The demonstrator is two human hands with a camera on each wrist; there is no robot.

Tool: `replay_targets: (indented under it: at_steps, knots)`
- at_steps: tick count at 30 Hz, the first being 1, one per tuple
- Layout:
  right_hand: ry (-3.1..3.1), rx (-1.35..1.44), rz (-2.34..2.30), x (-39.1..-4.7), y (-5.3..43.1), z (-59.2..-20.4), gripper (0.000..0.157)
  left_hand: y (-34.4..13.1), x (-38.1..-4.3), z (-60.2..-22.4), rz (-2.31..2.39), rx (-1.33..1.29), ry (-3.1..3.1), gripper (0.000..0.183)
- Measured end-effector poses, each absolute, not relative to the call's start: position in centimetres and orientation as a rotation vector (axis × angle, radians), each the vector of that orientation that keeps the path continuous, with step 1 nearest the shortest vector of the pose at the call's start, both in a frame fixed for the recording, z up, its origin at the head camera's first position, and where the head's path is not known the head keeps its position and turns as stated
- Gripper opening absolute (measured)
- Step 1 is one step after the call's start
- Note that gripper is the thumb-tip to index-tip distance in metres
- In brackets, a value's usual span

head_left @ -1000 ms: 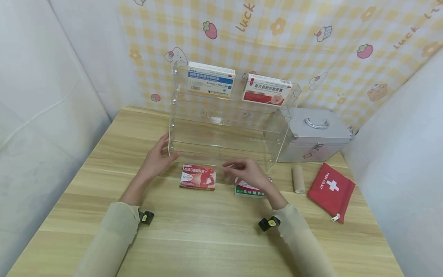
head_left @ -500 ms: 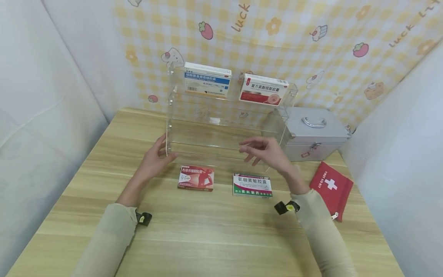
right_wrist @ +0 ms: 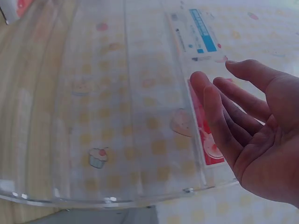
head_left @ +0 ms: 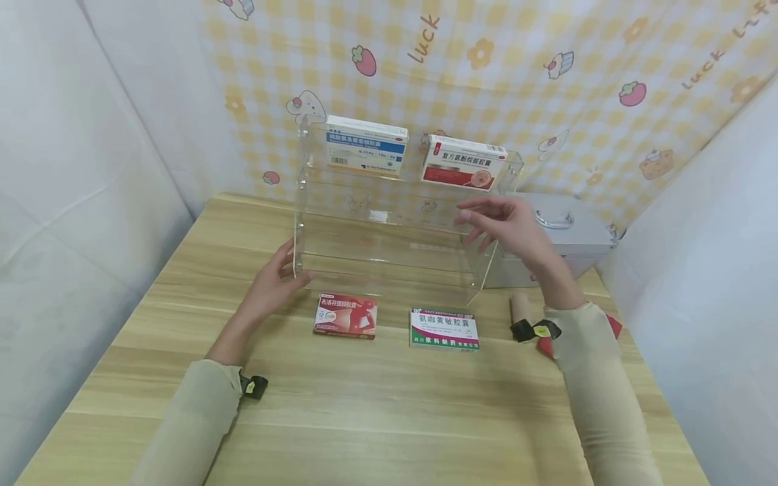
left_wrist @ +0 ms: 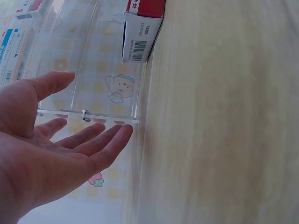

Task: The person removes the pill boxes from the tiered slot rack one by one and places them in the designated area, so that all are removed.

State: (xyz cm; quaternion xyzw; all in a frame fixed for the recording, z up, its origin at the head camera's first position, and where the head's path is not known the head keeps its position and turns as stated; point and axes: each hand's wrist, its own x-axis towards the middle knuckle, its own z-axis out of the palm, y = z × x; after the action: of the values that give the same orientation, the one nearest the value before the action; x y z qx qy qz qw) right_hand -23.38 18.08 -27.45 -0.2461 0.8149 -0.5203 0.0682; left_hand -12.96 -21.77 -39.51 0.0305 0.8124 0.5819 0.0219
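A clear acrylic tiered rack (head_left: 377,260) stands on the table. My left hand (head_left: 271,283) is at its lower left side, fingers extended along the side panel and thumb in front; in the left wrist view the fingertips (left_wrist: 127,130) are right at the panel's edge. My right hand (head_left: 513,226) is raised before the rack's right end, fingers loosely bent with nothing between them. Two medicine boxes, one blue-and-white (head_left: 367,147) and one red-and-white (head_left: 464,163), stand on the top tier. A red medicine box (head_left: 345,316) and a green-and-white one (head_left: 444,330) lie in front of the rack.
Behind my right hand is a silver case (head_left: 577,229) with a handle. A cardboard tube (head_left: 519,307) lies near my right wrist. My right sleeve covers most of a red first aid pouch (head_left: 614,327). A checked curtain (head_left: 486,88) hangs behind.
My right hand has moved up and to the right, away from above the green-and-white medicine box, uncovering it. My left hand stays at the rack's left side.
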Motion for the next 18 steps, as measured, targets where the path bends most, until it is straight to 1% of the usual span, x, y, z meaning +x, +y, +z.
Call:
replay_targets:
  at_steps: [4, 11, 18]
  knots:
    - [2.488, -0.743, -1.596, -24.0, 18.4, -26.2, 0.029, -21.6, -12.9, -39.5, 1.814, 0.083, 2.512, 0.075]
    - [2.548, -0.781, -1.662, -25.4, 19.3, -23.7, 0.033, -21.7, -13.0, -39.6, 1.809, 0.07, 2.52, 0.075]
    - [2.67, -0.637, -1.594, -26.2, 20.1, -21.9, 0.036, -21.6, -13.0, -39.5, 1.8, 0.065, 2.518, 0.075]
